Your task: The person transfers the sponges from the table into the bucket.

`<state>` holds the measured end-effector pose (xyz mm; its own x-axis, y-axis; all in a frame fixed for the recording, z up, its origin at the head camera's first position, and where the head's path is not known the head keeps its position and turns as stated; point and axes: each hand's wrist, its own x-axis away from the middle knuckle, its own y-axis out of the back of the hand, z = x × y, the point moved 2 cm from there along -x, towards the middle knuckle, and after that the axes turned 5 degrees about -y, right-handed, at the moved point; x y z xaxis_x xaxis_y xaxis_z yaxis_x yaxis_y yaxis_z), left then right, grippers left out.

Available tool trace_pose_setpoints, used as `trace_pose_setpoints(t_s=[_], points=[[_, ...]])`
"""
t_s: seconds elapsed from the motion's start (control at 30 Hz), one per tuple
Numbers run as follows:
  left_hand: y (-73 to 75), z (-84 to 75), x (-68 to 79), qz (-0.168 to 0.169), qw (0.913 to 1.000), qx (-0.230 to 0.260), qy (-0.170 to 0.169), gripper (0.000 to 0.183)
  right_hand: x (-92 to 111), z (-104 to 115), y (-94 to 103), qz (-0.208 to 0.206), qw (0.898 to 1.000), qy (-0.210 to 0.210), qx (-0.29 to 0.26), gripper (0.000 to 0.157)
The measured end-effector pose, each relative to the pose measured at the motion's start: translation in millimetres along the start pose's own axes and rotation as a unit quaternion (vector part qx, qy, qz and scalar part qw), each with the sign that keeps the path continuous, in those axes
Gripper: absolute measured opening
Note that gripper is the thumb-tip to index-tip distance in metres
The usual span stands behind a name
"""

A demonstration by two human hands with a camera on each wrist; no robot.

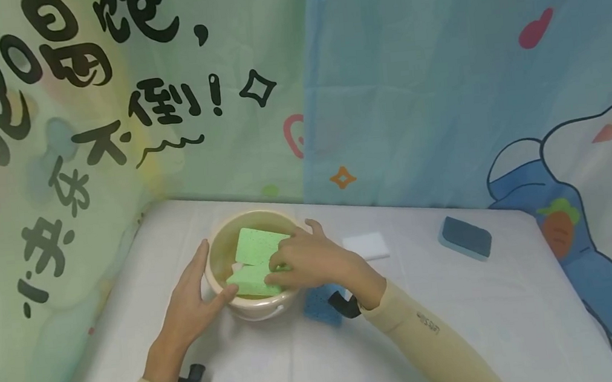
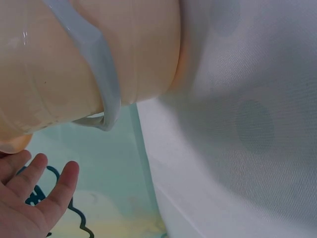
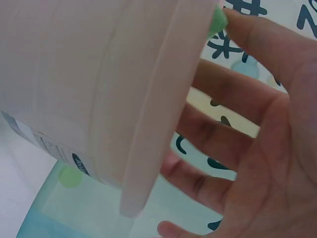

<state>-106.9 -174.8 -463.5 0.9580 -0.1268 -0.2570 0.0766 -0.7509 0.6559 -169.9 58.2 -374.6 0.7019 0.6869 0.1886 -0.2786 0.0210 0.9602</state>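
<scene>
A cream bucket point(image 1: 256, 312) stands on the table, and two green sponges show inside it. One green sponge point(image 1: 258, 245) leans at the back; the other green sponge point(image 1: 249, 279) lies nearer the front rim. My right hand point(image 1: 314, 257) reaches over the right rim and pinches the front sponge. A green corner of it point(image 3: 218, 22) shows beside my thumb in the right wrist view, while the other fingertips are hidden behind the rim. Along the left rim rests my left hand point(image 1: 187, 304), fingers extended and thumb towards the front. A grey handle point(image 2: 106, 74) hangs against the bucket's side.
Beside the bucket, a blue sponge point(image 1: 319, 308) lies partly under my right wrist. A flat white block point(image 1: 368, 246) sits behind that wrist. Farther right is a dark blue sponge point(image 1: 465, 238). Printed cloth point(image 1: 398, 116) hangs behind the white table point(image 1: 514, 318).
</scene>
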Motion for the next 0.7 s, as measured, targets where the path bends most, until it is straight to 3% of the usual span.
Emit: trace_pose_setpoints(t_s=[0.13,0.3,0.5,0.7], points=[[-0.3,1.5,0.5,-0.001,1.0,0.002,0.0,0.097,2,1,1.9,-0.033,0.999,0.021,-0.016,0.017],[-1.8,2.7,0.0,0.0,1.0,0.004,-0.001,0.097,9,-8,7.1,-0.08,0.996,0.015,-0.025,0.016],[-1.7,2.6,0.4,-0.006,1.0,0.004,-0.003,0.097,24,-33,13.8,-0.147,0.987,0.0,-0.071,0.015],[-2.0,2.3,0.8,-0.004,1.0,0.004,-0.005,0.097,44,-68,4.4,-0.195,0.976,-0.029,-0.097,0.018]])
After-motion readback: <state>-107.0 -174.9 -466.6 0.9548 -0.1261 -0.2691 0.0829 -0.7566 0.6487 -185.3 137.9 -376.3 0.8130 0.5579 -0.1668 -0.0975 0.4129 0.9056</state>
